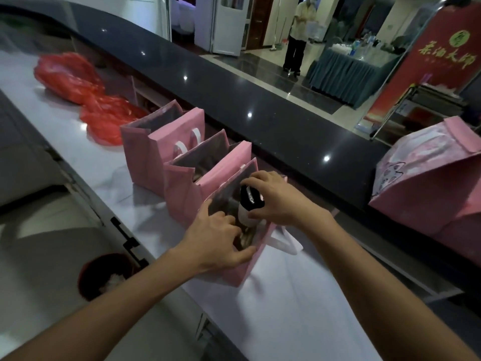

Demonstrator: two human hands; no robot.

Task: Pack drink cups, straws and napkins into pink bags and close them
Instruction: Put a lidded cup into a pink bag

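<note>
Three pink bags stand open in a row on the white counter. In the nearest pink bag [243, 270] a white drink cup [246, 213] with a black lid stands upright. My right hand [277, 198] grips the cup around its lid from above. My left hand [216, 241] reaches into the bag's mouth, fingers inside, thumb pressed on the near rim. Behind it are the middle bag [182, 201] and the far bag [145, 157], both with white handles. What lies at the bag's bottom is too dark to tell.
Red plastic bags [78, 82] lie at the far left of the counter. A dark raised ledge [234, 87] runs behind the bags. More pink bags [429, 183] are stacked on the right. A red bin [104, 276] sits below left. A person stands far back.
</note>
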